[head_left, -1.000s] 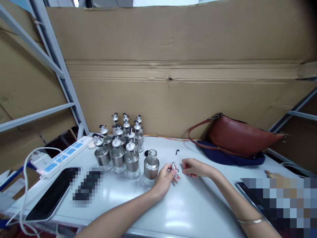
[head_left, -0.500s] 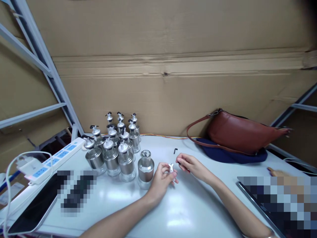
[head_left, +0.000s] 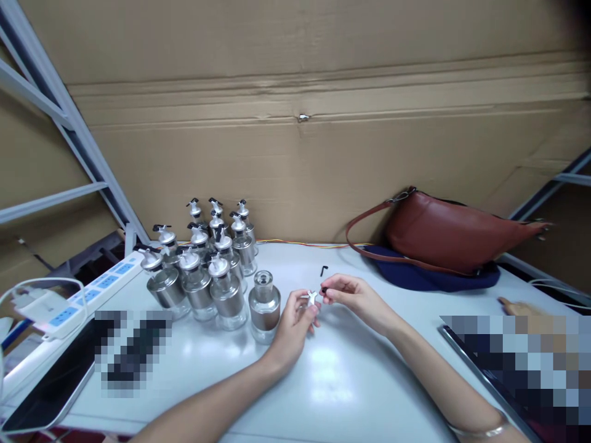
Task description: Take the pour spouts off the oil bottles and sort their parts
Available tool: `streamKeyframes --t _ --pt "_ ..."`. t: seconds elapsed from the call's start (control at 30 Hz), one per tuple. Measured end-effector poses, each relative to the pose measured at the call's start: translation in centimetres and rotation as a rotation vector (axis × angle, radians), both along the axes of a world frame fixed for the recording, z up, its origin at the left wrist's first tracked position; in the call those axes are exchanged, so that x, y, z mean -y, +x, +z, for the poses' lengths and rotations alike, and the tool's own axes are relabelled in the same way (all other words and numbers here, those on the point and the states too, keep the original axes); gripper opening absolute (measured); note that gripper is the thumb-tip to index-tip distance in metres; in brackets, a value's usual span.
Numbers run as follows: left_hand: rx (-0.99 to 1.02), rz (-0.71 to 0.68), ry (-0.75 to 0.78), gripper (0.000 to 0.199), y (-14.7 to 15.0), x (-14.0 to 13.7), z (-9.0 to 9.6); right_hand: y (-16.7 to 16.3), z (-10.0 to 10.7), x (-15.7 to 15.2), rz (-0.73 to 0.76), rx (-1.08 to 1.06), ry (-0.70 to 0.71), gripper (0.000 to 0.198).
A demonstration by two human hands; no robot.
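Note:
Between the fingers of my left hand (head_left: 295,320) is a small silver Y-shaped pourer spout (head_left: 312,298). My right hand (head_left: 353,298) pinches a small black cap (head_left: 324,291) close beside the spout; whether the two touch I cannot tell. A small black L-shaped piece (head_left: 324,269) lies on the table just beyond my hands. Left of my left hand stands a glass bottle with a metal band (head_left: 265,311), its neck uncovered. Farther left, several similar bottles (head_left: 228,301) are grouped upright, topped with silver spouts and black caps.
A brown leather bag (head_left: 452,237) rests on dark blue cloth (head_left: 415,274) at the back right. At left are a white power strip (head_left: 92,292) and a black tablet (head_left: 50,381). A cardboard wall (head_left: 300,172) closes off the back. Another person's hand (head_left: 526,307) is blurred at far right.
My right hand has brought the black cap closer to the silver spout. The whole view has shifted slightly, with the bottles standing where they were.

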State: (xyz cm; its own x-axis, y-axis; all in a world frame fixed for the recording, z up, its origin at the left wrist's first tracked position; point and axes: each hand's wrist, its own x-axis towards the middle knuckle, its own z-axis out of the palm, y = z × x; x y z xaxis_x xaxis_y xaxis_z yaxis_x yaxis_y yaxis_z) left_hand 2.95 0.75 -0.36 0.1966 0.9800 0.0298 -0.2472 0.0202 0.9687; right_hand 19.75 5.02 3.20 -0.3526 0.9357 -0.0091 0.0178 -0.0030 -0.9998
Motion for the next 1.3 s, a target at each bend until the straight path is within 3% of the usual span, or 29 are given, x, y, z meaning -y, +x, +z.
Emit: streamKeyframes --t 0.23,0.83,1.3 --pt "-0.084 0.178 0.016 0.037 -0.5 0.1 0.2 -0.1 -0.2 0.0 -0.060 0.002 0.025 0.039" --pt "-0.113 -0.040 0.073 0.048 -0.4 0.5 0.5 -0.4 0.2 0.3 -0.011 -0.038 0.030 0.030" --pt "-0.170 -0.078 0.079 0.056 -0.5 0.6 0.7 0.6 0.8 0.3 0.143 -0.057 0.018 0.027"
